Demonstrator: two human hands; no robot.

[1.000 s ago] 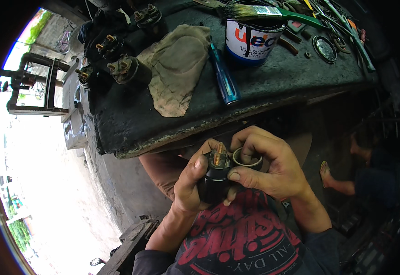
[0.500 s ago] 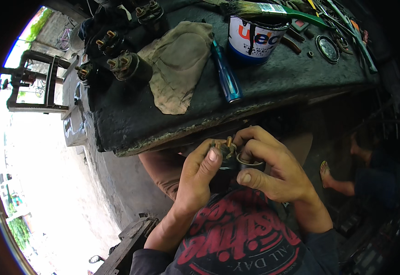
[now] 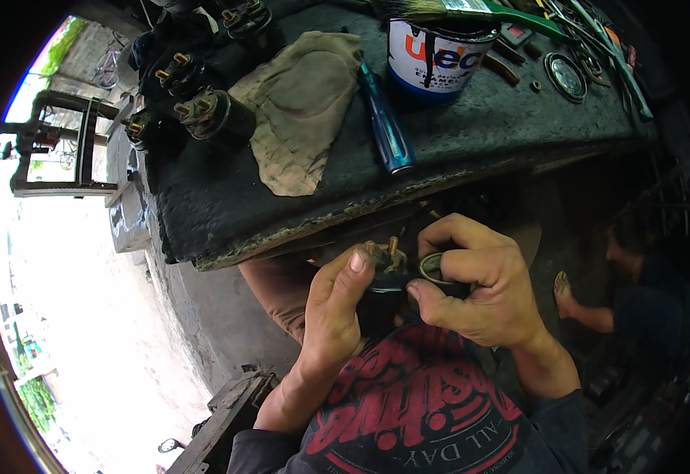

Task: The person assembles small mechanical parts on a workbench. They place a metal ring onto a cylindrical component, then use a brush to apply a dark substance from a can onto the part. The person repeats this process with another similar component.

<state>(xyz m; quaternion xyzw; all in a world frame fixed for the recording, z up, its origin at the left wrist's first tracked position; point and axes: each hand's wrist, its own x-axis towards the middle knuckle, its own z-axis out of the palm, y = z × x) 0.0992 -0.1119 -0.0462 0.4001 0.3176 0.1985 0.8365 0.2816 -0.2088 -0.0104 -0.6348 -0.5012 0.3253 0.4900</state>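
Note:
Held in front of my chest is a dark solenoid with copper terminal bolts pointing up. My left hand grips it, thumb on top near one bolt; its lower part is in shadow. Just to the right, my right hand pinches a round metal ring or cap between bent fingers and thumb. The ring stands tilted, its rim toward the solenoid. Whether the two parts touch is unclear.
On the dark bench lie a tan cloth, a blue-handled screwdriver and a paint can with a green-handled brush across it. Several similar solenoids stand at left. Another person's foot shows at right.
My right hand has shifted slightly right, and the ring has tipped more upright. My left hand and the solenoid have moved slightly left. The bench view has shifted a little.

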